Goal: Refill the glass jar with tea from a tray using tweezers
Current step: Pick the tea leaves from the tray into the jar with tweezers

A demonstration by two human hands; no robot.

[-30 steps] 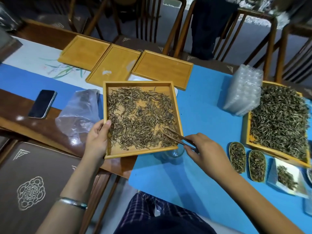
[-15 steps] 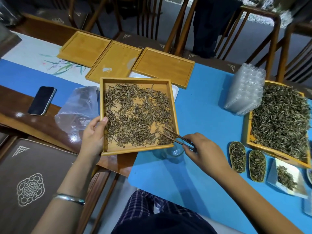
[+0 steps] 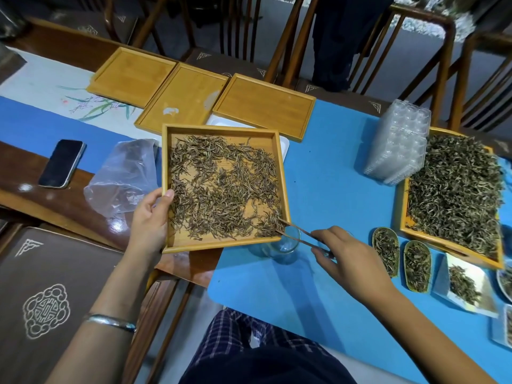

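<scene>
While tray [image 3: 224,128] overhangs jar [image 3: 285,242], phone [image 3: 62,163], bag [image 3: 124,176] beside

We have open blue mat [image 3: 327,189] between the held tray [image 3: 282,173] and the stacked plastic packs [image 3: 399,145]. Nearer us, two small tea scoops [image 3: 401,259] crowd the right, and the glass jar [image 3: 285,243] sits under the tray's corner.

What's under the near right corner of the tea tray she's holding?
A glass jar stands on the blue mat there, its rim partly covered by the tray. Its inside looks empty, though the covered part cannot be seen.
</scene>
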